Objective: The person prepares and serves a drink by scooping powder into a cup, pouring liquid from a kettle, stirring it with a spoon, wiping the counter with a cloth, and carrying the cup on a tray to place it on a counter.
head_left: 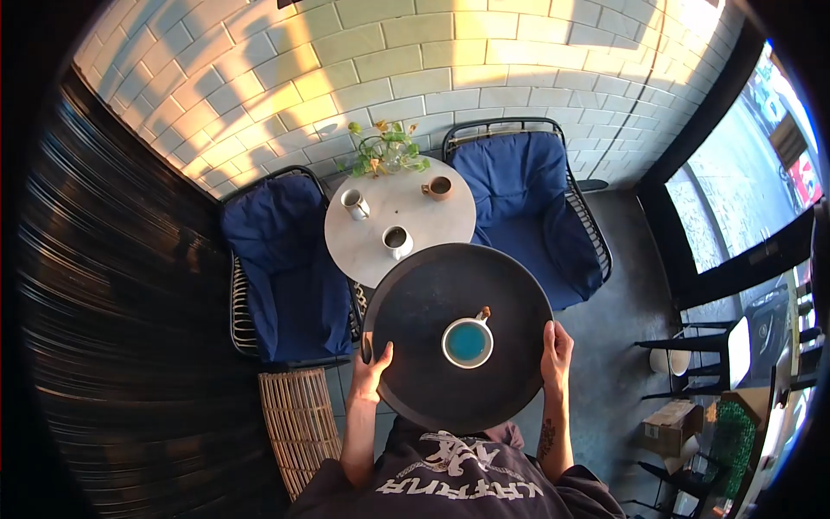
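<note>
A round black serving tray [432, 294] is held level in front of me, gripped at its rim on both sides. My left hand [373, 370] closes on the left edge with the thumb over the top. On the opposite edge, my right hand [557, 350] clasps the rim, its fingers partly hidden under the tray. One white cup [468, 342] with a blue inside or blue liquid stands near the tray's middle, its handle pointing away from me. Beyond the tray is a round white table [380, 195] bearing a white cup [398, 242], a white mug [354, 204] and a brown cup [437, 188].
A leafy plant in a glass vase [393, 156] stands at the table's back edge. Blue cushioned chairs flank it, left [285, 251] and right [527, 208]. A wicker piece [298, 424] is at lower left. Stools [718, 355] and a cardboard box [670, 426] stand at right.
</note>
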Demonstrator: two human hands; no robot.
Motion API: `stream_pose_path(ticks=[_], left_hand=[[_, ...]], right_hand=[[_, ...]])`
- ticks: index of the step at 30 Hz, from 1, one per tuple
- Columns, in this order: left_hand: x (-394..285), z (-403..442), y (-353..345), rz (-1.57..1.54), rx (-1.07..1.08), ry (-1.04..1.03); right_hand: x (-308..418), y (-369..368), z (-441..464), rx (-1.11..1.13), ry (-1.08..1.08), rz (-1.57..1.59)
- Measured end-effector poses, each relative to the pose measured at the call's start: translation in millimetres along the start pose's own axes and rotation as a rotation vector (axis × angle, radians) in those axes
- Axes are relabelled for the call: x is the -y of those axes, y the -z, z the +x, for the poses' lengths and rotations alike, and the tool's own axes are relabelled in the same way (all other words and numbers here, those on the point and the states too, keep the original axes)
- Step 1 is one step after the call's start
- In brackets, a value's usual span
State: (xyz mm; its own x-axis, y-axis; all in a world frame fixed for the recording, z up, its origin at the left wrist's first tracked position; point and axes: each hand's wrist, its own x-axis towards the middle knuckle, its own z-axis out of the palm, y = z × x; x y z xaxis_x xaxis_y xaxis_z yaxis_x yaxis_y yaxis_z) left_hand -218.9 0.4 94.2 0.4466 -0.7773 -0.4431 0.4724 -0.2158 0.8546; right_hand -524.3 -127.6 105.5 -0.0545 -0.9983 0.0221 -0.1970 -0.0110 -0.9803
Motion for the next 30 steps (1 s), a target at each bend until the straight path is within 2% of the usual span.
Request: stream_pose_path(ticks=[2, 4, 6, 8, 12, 15, 18, 20, 26, 28, 30], left_hand=[[-15, 10, -16, -0.028, -0.168, 0.129], [11, 36, 6, -0.153, -0.134, 0.114], [13, 56, 10, -0.356, 0.073, 0.172], [4, 68, -3, -0.383, 0.077, 0.177], [-8, 100, -16, -0.279, 0.116, 0.154], [-28, 124, -27, -0.059, -0.044, 0.19], [-39, 162, -18, 0.132, -0.013, 0.131], [-53, 184, -14, 0.13, 0.023, 0.171], [-74, 236, 8, 0.221, 0.105, 0.225], [-77, 247, 20, 0.185, 0.108, 0.271], [-81, 255, 27, 0.205, 0.107, 0.232]], right_hand=[[-1, -7, 25, 0.032, -0.024, 0.024], [5, -17, 44, 0.052, -0.064, 0.116], [-10, -17, 64, 0.058, -0.055, -0.002], [-20, -24, 80, 0.056, -0.044, -0.037], [-30, -39, 96, 0.056, -0.09, -0.017], [-29, -56, 102, 0.022, -0.113, 0.028], [-21, -78, 105, -0.044, -0.13, 0.064], [-36, -86, 104, -0.121, -0.171, 0.059], [-19, -132, 100, -0.226, -0.225, 0.113], [-18, -142, 96, -0.205, -0.244, 0.104], [-18, -153, 103, -0.181, -0.244, 0.106]])
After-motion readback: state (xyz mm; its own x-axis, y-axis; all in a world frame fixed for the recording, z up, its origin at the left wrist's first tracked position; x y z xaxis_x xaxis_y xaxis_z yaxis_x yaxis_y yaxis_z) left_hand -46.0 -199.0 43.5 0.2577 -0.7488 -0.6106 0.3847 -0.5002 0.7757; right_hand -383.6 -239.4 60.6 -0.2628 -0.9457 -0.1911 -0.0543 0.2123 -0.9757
